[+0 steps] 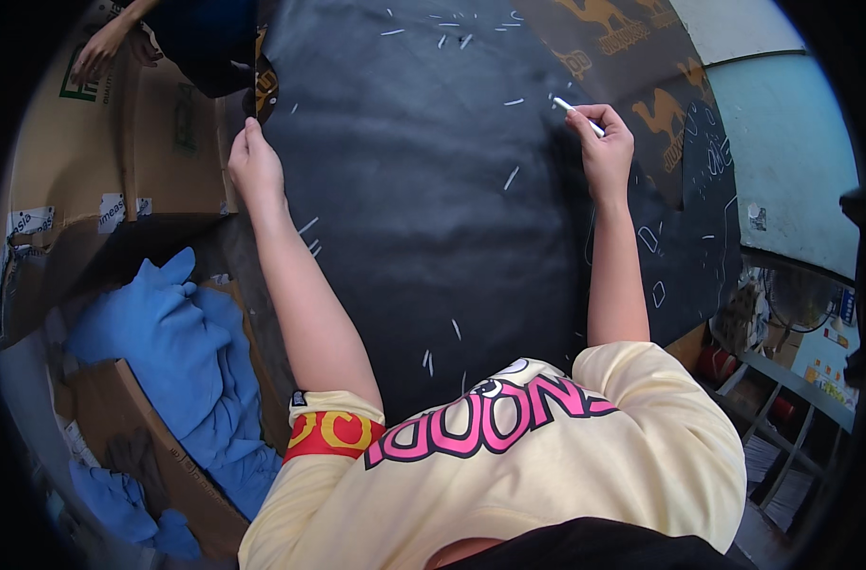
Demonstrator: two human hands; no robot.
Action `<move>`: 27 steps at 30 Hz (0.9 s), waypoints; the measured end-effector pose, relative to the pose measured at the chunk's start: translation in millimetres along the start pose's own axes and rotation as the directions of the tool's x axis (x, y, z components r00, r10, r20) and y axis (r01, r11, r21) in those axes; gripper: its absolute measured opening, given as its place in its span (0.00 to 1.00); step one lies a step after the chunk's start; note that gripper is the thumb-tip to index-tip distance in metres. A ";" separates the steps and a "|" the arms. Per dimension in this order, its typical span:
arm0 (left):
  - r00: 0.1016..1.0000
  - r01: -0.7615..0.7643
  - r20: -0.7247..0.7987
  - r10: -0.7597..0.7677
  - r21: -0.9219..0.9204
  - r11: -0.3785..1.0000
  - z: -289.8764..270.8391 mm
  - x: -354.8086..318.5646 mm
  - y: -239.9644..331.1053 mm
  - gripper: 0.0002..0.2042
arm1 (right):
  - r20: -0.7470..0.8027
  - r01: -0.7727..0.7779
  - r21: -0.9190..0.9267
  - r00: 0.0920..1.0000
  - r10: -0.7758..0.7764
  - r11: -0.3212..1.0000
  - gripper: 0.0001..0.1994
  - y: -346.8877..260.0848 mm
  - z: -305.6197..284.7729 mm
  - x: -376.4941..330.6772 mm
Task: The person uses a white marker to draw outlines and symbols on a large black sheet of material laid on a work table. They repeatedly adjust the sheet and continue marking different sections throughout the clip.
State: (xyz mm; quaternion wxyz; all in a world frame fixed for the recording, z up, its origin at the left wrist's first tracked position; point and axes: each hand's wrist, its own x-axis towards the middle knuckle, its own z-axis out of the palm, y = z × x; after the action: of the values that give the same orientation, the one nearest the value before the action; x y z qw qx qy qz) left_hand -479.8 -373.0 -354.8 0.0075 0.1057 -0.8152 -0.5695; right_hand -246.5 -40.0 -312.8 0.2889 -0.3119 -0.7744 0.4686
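A large sheet of black, leather-like material [433, 190] lies spread in front of me, with short white strokes scattered over it. My right hand [606, 157] is closed around a slim white marking stick [564, 104], whose tip points up and left just over the sheet near small white marks. At the left edge of the sheet, my left hand [257, 166] is closed, thumb and finger pinching that edge. Brown material [632, 95] with orange camel prints shows at the upper right, beside the black sheet's marked area.
Cardboard boxes [81, 161] stand at the left, and another person's hand [98, 52] is above them. Blue fabric [181, 351] fills an open carton [162, 432] at the lower left. A pale blue-green surface [784, 142] and a metal rack [784, 380] are at the right.
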 end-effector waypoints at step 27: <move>0.999 0.024 -0.021 -0.024 -0.006 1.000 -0.2 -6.1 10.1 0.24 | 0.467 -0.268 0.497 0.884 0.006 0.825 0.13 -38.1 157.6 33.5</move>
State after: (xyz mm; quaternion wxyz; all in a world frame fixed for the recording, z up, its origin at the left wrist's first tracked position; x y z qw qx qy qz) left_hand -475.4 -368.8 -344.7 0.0097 0.1213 -0.8122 -0.5705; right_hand -392.6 -114.7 -335.1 0.1454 -0.1565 -0.6273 0.7489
